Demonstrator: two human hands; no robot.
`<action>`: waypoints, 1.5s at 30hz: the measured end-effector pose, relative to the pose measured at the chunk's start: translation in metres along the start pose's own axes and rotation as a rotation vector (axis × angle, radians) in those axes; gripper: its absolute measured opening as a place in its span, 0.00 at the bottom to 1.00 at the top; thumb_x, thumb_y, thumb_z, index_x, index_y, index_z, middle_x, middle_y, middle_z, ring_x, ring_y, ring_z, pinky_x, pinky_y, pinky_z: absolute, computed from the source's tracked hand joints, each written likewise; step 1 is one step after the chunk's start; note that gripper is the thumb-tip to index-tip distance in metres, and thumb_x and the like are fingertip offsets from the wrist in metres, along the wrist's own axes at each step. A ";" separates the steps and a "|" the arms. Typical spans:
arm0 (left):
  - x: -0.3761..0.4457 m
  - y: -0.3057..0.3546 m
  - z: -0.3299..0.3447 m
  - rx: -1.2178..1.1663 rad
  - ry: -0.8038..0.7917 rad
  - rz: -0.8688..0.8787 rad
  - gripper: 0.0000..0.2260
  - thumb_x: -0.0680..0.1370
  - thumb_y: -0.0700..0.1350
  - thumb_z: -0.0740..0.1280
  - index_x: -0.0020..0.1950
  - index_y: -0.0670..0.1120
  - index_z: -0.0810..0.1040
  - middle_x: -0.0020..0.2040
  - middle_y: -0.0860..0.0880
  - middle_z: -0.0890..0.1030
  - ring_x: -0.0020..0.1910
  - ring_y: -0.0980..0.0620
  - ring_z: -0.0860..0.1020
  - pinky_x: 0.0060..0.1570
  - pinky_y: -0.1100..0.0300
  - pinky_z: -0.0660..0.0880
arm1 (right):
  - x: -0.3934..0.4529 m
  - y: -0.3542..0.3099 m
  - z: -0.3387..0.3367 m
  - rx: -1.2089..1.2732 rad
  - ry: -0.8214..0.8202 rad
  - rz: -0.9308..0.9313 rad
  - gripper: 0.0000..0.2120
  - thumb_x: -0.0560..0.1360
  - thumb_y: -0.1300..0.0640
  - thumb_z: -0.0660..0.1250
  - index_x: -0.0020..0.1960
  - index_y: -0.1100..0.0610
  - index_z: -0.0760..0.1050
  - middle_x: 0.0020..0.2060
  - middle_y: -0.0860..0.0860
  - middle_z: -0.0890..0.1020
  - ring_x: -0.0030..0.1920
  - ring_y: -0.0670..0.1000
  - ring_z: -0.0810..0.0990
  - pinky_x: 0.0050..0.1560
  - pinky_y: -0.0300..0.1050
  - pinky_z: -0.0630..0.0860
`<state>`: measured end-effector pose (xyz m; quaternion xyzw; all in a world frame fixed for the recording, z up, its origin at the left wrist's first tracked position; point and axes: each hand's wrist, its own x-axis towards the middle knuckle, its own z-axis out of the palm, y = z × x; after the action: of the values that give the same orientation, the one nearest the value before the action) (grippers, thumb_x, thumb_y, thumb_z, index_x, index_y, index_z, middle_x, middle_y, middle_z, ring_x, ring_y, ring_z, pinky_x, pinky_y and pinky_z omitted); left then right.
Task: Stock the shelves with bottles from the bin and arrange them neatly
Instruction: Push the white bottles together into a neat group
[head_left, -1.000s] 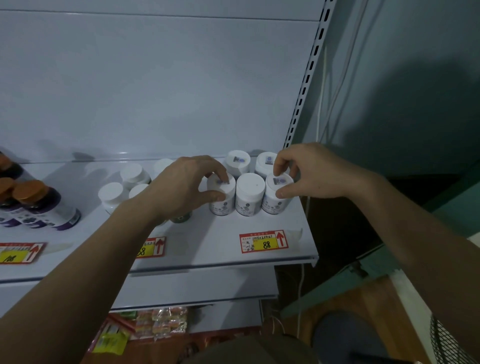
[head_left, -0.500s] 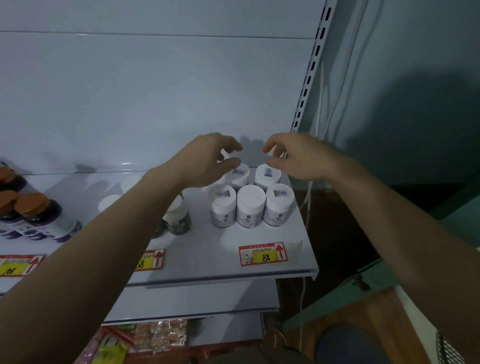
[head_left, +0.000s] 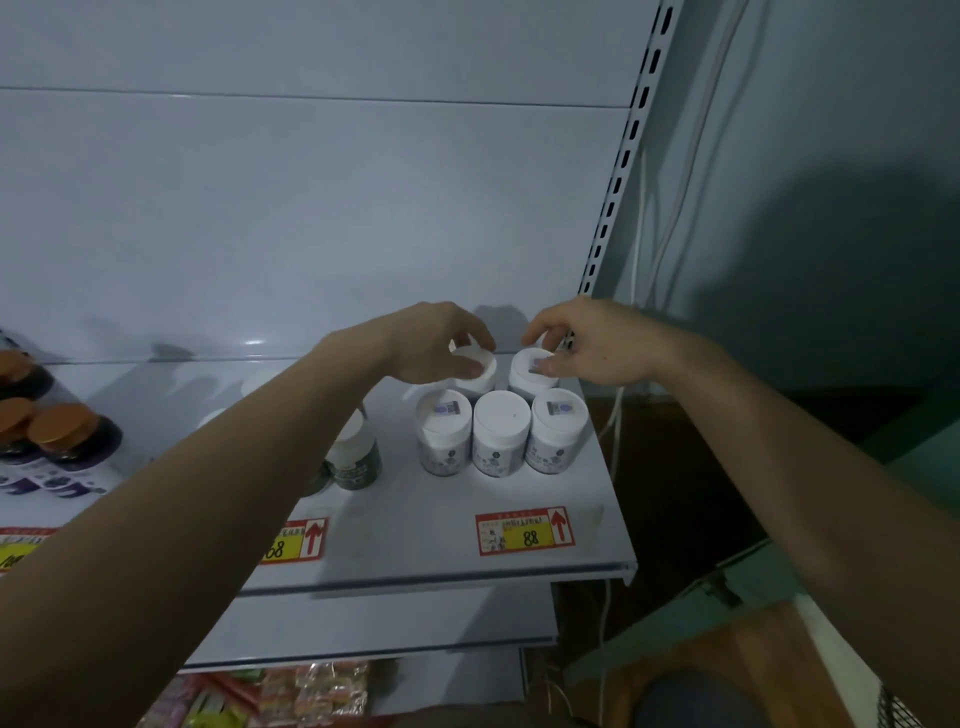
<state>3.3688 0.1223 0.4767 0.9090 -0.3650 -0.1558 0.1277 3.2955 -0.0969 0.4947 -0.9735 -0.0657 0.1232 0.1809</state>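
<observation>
At the shelf's right end: we see five white-capped bottles, three in the front row (head_left: 500, 434), two behind.
Back-left bottle (head_left: 475, 371): our left hand (head_left: 434, 345) pinches its cap, fingers curled round the rim.
Back-right bottle (head_left: 532, 371): our right hand (head_left: 597, 340) grips its cap between thumb and curled fingers.
Shelf (head_left: 441, 540): white, with a red-and-yellow price tag (head_left: 524, 530) reading 88.
Further left: a green-labelled bottle (head_left: 356, 457), then orange-capped dark bottles (head_left: 72, 439).
</observation>
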 end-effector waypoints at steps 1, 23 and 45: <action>-0.001 0.000 0.000 0.002 0.000 -0.001 0.16 0.80 0.51 0.69 0.67 0.53 0.78 0.62 0.49 0.80 0.52 0.49 0.79 0.58 0.54 0.74 | 0.000 0.000 0.001 0.003 0.003 0.000 0.19 0.78 0.50 0.72 0.68 0.48 0.76 0.60 0.48 0.81 0.52 0.47 0.78 0.50 0.42 0.69; -0.025 0.002 0.017 -0.079 0.092 -0.058 0.20 0.82 0.55 0.63 0.73 0.52 0.72 0.64 0.48 0.79 0.54 0.50 0.79 0.52 0.58 0.74 | -0.004 0.004 0.019 0.201 0.031 -0.010 0.18 0.78 0.47 0.70 0.67 0.45 0.73 0.60 0.48 0.81 0.56 0.48 0.81 0.57 0.48 0.78; -0.035 0.028 0.054 0.236 0.057 -0.032 0.60 0.59 0.74 0.74 0.80 0.53 0.47 0.73 0.47 0.61 0.68 0.42 0.69 0.62 0.42 0.75 | -0.029 0.013 0.046 -0.010 -0.005 -0.115 0.58 0.61 0.33 0.79 0.80 0.42 0.49 0.75 0.45 0.67 0.69 0.50 0.71 0.67 0.54 0.72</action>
<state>3.3069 0.1212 0.4439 0.9275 -0.3624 -0.0880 0.0278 3.2563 -0.0990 0.4547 -0.9688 -0.1224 0.1147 0.1826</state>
